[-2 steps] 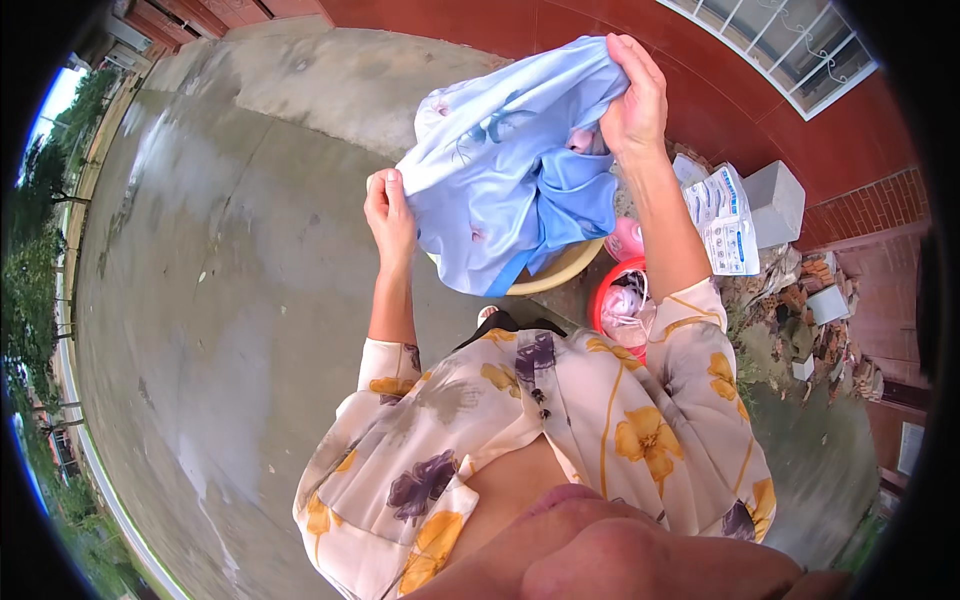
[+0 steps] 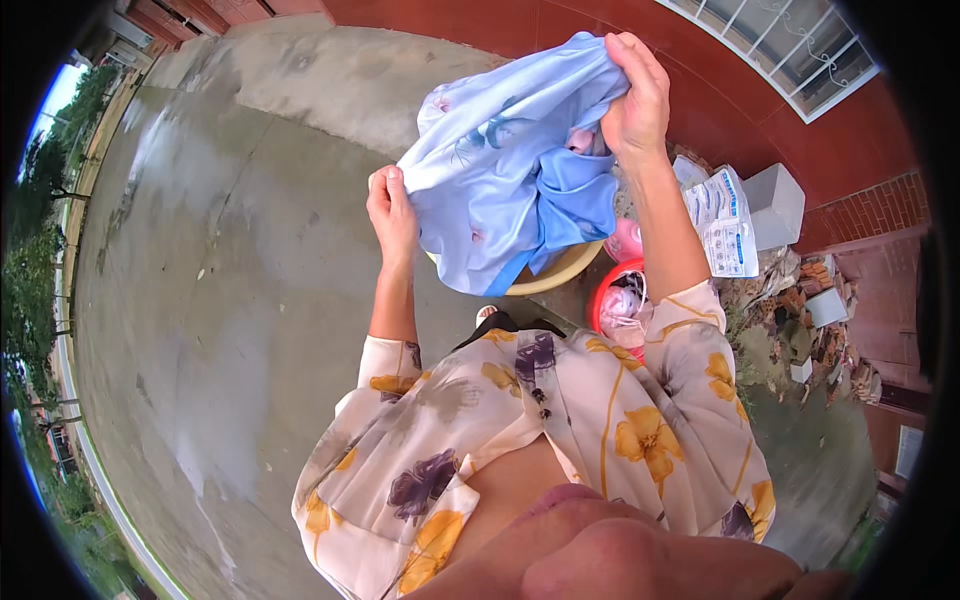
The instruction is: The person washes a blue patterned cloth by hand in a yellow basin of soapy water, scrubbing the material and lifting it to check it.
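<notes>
A light blue cloth with a printed flower pattern is stretched between my two hands. Its left corner is pinched in my left hand, thumb on top. My right hand grips the far right edge, raised higher than the left. From there the cloth hangs in folds, with a darker blue part bunched at the right. Beneath it sits a yellow basin, mostly hidden by the cloth; its contents cannot be made out.
Right of the yellow basin stands a red bucket with pinkish cloth inside, and a pink object beside it. A printed packet leans by a white box. Bricks and rubble lie along the red wall.
Almost nothing differs: the cloth's upper edge has lifted very slightly, and both hands keep their hold.
</notes>
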Motion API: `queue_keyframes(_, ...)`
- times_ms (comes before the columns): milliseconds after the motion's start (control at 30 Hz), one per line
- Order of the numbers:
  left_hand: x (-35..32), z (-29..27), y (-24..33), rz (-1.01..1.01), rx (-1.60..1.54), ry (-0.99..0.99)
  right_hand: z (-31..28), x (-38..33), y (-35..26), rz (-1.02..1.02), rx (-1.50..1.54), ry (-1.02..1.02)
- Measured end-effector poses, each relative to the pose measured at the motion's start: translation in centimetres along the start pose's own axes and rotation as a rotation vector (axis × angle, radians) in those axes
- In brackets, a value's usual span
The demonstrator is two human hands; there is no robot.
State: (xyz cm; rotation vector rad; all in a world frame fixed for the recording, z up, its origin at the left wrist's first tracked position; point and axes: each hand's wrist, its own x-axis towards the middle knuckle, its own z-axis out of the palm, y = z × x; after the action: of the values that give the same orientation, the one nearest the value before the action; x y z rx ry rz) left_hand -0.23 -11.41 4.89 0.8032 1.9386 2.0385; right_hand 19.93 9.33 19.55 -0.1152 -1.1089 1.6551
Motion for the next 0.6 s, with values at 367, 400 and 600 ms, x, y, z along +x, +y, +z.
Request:
queue_keyframes(367, -4.4, 0.9, -3.0, -0.590, -0.335, 0.063, -9.3, -9.4, 11.1, 0.227, -1.132, -0.371)
queue_keyframes(400, -4.6, 2.0, -3.0, -0.614, -0.382, 0.021, -8.6, -9.0, 11.8, 0.215, -1.150, -0.370)
queue_keyframes(600, -1.4, 3.4, -11.7, -0.584, -0.457, -0.346, 3.3, -14.0, 12.8, -0.071, -0.925, -0.503)
